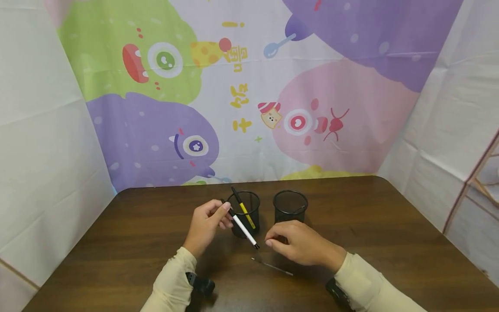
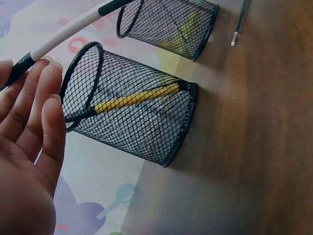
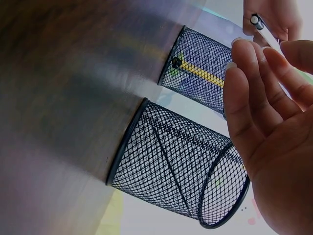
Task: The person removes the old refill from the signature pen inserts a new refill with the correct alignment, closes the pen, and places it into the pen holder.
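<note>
My left hand (image 1: 208,223) pinches a white pen (image 1: 243,227) with black ends between thumb and fingers. The pen slants down to the right, in front of the left black mesh pen holder (image 2: 132,132). Inside that holder leans a yellow pen (image 1: 246,213) with a black end. Just right of the white pen's lower end is my right hand (image 1: 302,242), its fingers loosely bent and holding nothing. Below both hands, a thin stick like a pen refill (image 1: 278,268) lies on the table; its silvery tip shows in the left wrist view.
A second black mesh pen holder (image 1: 289,212) stands behind my right hand, with a thin dark stick (image 3: 168,164) leaning in it. The brown wooden table (image 1: 117,247) ends at a cartoon-printed cloth (image 1: 249,160). White cloth walls flank both sides.
</note>
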A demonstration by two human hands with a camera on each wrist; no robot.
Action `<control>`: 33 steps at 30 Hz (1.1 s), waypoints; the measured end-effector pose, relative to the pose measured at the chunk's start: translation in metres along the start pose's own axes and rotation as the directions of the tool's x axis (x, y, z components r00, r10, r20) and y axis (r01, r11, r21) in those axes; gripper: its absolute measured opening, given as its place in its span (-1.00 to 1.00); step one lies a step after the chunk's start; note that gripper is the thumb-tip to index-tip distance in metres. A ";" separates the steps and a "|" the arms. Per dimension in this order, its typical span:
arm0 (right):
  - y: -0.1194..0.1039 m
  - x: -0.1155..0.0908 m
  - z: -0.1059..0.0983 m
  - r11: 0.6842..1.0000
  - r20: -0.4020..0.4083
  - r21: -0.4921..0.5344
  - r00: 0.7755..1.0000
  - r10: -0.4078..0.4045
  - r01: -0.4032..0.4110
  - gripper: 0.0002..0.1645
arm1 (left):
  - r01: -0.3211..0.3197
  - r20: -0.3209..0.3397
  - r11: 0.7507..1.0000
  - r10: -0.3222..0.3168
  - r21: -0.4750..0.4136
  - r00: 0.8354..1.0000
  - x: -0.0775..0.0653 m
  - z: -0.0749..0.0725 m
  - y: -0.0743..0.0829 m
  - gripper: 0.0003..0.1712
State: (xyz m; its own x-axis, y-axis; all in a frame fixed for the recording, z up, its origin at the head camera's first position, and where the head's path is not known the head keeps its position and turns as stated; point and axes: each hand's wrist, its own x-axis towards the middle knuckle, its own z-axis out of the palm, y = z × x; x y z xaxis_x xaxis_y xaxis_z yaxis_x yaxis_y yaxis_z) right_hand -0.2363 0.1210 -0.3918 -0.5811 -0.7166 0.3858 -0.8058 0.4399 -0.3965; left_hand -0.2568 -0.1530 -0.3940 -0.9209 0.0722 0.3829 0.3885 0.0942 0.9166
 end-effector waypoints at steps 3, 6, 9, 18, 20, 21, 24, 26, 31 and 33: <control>0.000 0.000 0.000 1.000 0.004 -0.003 1.000 0.005 -0.005 -0.81 | 0.004 -0.012 1.000 -0.004 -0.006 1.000 0.005 -0.002 0.001 -0.69; 0.000 0.001 0.000 1.000 0.009 -0.003 1.000 0.012 -0.012 -0.79 | 0.000 -0.029 1.000 0.000 -0.005 1.000 0.011 -0.005 0.002 -0.73; 0.000 0.001 -0.001 1.000 0.014 0.002 1.000 0.017 -0.017 -0.77 | -0.011 -0.047 1.000 0.011 -0.001 0.999 0.017 -0.007 0.002 -0.75; 0.000 -0.001 -0.002 0.999 0.036 0.006 0.998 0.046 -0.046 -0.77 | -0.059 -0.054 0.998 0.059 -0.006 0.997 0.027 -0.010 0.005 -0.63; 0.000 -0.001 -0.002 0.999 0.036 0.005 0.998 0.044 -0.044 -0.78 | -0.083 -0.062 0.997 0.082 -0.010 0.995 0.029 -0.012 0.005 -0.63; 0.000 0.000 -0.002 0.999 0.035 0.005 0.999 0.042 -0.042 -0.79 | -0.090 -0.067 0.996 0.089 -0.015 0.994 0.030 -0.013 0.006 -0.64; 0.000 0.000 -0.002 0.999 0.036 -0.001 0.999 0.039 -0.039 -0.80 | -0.099 -0.082 0.995 0.097 -0.019 0.992 0.034 -0.014 0.008 -0.65; 0.000 0.000 -0.002 0.999 0.036 -0.001 0.999 0.037 -0.037 -0.79 | -0.102 -0.089 0.995 0.100 -0.014 0.991 0.035 -0.015 0.009 -0.65; 0.000 0.000 -0.002 1.000 0.028 -0.008 0.999 0.028 -0.028 -0.79 | -0.101 -0.119 0.995 0.101 0.005 0.988 0.039 -0.019 0.010 -0.65; 0.000 0.000 -0.001 1.000 0.023 -0.014 1.000 0.021 -0.021 -0.79 | -0.100 -0.142 0.995 0.100 0.006 0.985 0.041 -0.021 0.011 -0.64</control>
State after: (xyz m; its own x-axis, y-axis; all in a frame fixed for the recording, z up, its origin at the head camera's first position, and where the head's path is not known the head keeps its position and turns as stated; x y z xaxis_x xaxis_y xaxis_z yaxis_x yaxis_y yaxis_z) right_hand -0.2361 0.1218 -0.3905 -0.5953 -0.7194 0.3578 -0.7949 0.4624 -0.3929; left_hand -0.2908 -0.1696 -0.3658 -0.8725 -0.0606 0.4848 0.4786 0.0929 0.8731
